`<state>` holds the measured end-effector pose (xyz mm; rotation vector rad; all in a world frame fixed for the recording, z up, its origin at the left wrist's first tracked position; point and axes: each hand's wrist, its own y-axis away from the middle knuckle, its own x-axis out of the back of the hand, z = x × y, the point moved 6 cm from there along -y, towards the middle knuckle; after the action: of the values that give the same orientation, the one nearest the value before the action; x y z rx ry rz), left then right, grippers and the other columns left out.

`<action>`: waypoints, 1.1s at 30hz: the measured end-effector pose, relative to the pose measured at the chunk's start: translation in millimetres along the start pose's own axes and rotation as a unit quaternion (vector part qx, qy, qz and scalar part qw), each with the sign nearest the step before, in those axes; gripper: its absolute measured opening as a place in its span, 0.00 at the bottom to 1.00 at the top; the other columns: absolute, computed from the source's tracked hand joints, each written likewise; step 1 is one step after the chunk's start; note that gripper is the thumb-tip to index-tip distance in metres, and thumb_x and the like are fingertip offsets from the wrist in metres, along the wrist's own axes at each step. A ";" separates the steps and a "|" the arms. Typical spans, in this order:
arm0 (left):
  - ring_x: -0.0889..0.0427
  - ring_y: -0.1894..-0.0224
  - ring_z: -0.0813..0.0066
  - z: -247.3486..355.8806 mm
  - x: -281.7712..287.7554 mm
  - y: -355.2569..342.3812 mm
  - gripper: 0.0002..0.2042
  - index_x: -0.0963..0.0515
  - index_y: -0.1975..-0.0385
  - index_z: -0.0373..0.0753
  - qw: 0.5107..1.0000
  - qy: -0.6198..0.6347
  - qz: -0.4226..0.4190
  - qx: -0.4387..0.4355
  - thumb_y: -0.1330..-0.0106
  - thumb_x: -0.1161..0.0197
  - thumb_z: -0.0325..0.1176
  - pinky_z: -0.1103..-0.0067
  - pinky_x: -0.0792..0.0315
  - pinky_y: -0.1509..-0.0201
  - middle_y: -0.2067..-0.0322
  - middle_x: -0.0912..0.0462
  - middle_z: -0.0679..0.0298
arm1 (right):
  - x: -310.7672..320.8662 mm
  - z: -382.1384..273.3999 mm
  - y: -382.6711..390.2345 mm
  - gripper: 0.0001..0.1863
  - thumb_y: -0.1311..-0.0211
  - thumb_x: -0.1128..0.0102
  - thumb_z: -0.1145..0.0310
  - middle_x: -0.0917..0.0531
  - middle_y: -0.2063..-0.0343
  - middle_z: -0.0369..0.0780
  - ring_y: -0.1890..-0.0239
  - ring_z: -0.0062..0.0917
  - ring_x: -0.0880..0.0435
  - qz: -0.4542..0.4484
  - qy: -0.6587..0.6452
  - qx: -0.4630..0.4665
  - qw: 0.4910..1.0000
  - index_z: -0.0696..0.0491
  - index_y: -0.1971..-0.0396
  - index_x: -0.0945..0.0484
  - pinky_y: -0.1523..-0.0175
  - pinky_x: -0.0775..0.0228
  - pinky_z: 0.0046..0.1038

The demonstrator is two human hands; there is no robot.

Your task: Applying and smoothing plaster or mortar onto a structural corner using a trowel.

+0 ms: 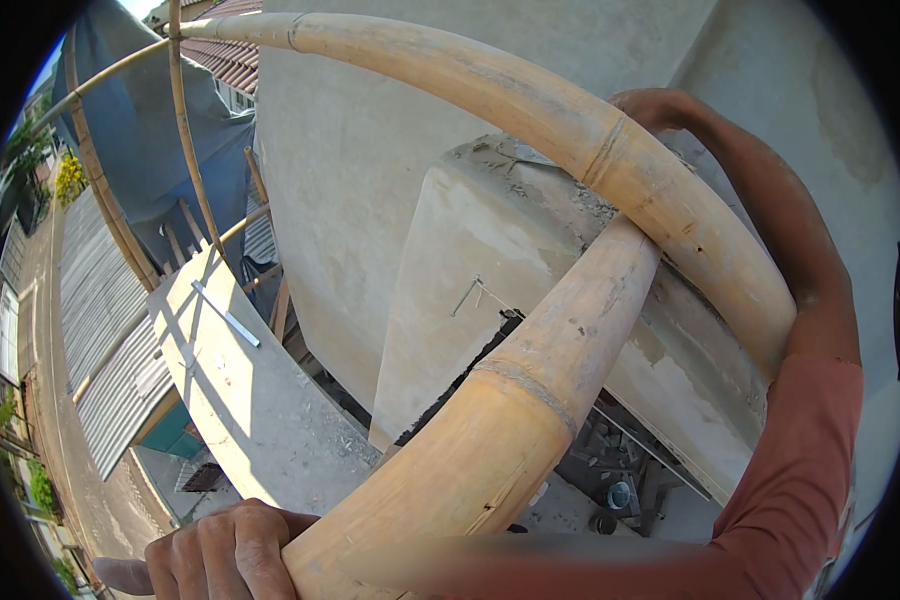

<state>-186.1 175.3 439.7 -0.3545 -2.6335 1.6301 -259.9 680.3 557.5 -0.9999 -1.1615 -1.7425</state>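
Note:
A thick bamboo pole (490, 420) rises from the lower edge toward the middle and meets a second, curved-looking bamboo pole (450, 75). At the lower left, my left hand (220, 555) lies against the nearer pole with bent fingers closed at its side; one digit sticks out to the left. My right arm, in a red sleeve (800, 450), bends up around the upper pole. Behind that pole sits my right hand (650, 108), its fingers hidden. Beyond the crossing is a plastered ledge (450, 250) with rubble (530, 185) on top.
A dusty board platform (250, 400) with a metal strip (225, 315) lies below left. Thinner bamboo poles (185, 130) stand before a blue-grey sheet (140, 120). A deep drop shows a road (55, 400) and corrugated roofing (110, 290). Below the ledge stands a bucket (620, 495).

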 end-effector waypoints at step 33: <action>0.15 0.66 0.77 -1.0 1.2 -5.1 0.35 0.14 0.77 0.47 0.990 -0.008 0.009 0.141 0.22 0.75 0.47 0.73 0.34 0.47 0.75 0.13 0.71 | 3.2 -29.9 1.6 0.33 0.40 0.39 0.51 0.22 0.46 0.52 0.41 0.46 0.27 0.018 -0.111 0.046 0.993 0.60 0.42 0.27 0.39 0.36 0.42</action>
<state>-188.0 174.2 444.6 -0.3553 -2.3671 1.9818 -264.9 650.9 552.9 -1.1731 -1.3420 -1.5643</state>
